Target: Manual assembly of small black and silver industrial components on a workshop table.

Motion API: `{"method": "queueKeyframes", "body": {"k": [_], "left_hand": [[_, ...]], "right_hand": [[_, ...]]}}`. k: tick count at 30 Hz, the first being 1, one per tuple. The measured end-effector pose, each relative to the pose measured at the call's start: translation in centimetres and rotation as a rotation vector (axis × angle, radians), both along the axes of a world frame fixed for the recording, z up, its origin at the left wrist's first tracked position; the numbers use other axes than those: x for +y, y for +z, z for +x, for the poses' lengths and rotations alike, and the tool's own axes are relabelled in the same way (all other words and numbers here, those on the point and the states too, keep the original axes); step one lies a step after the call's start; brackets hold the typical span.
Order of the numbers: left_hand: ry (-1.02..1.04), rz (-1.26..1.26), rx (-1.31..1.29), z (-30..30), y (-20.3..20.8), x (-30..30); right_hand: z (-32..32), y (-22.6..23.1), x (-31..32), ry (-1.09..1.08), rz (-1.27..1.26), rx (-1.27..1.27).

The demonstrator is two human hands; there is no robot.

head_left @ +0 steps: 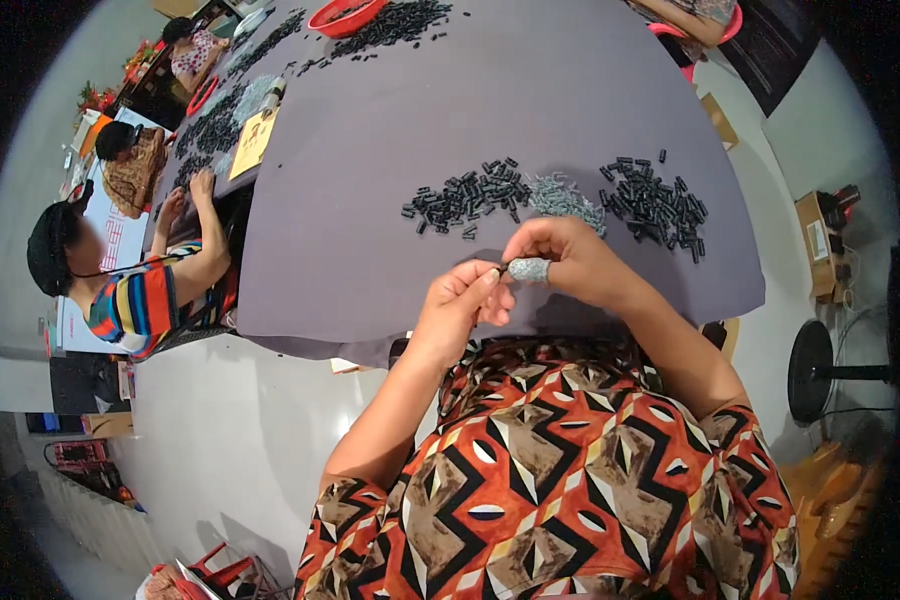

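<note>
Pinching a tiny black piece [501, 268] from either side, the left hand [460, 301] and right hand [573, 262] meet above the grey cloth-covered desk [345, 165]. I can't make out its long axis; just beyond the right hand, the nearer one, lies a heap of small silver-grey pieces [567, 200].

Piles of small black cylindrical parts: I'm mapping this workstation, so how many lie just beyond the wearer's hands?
2: a left pile and a right pile, with small grey parts between them. Neither pile appears hidden.
</note>
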State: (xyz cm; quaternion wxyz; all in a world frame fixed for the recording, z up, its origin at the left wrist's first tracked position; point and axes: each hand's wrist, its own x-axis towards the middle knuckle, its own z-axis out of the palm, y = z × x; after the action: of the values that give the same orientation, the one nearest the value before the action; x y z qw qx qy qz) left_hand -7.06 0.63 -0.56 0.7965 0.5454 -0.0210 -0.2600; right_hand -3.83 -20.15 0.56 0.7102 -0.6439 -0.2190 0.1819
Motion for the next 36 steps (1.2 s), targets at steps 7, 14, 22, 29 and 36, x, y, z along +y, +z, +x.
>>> {"method": "queueKeyframes", "body": {"k": [7, 14, 22, 29, 36], "left_hand": [[-0.037, 0.076, -0.045, -0.4, 0.9, -0.9], [0.065, 0.28, -0.232, -2.3, 3.6, -2.9], [0.029, -0.188, 0.139, -1.5, 1.4, -3.6], [0.032, -0.069, -0.007, -1.0, 1.7, -3.4], [-0.022, 0.085, -0.171, -2.0, 2.6, -3.6]], "right_hand": [[-0.7, 0.6, -0.8, -0.035, -0.159, -0.247], [-2.1, 4.8, -1.4, -0.114, -0.339, -0.655], [-2.7, 4.3, -2.4, -0.122, -0.442, -0.536], [-2.5, 5.1, -3.4, -0.069, -0.247, -0.265], [-1.9, 4.6, -3.7, -0.144, -0.609, -0.647]]}}
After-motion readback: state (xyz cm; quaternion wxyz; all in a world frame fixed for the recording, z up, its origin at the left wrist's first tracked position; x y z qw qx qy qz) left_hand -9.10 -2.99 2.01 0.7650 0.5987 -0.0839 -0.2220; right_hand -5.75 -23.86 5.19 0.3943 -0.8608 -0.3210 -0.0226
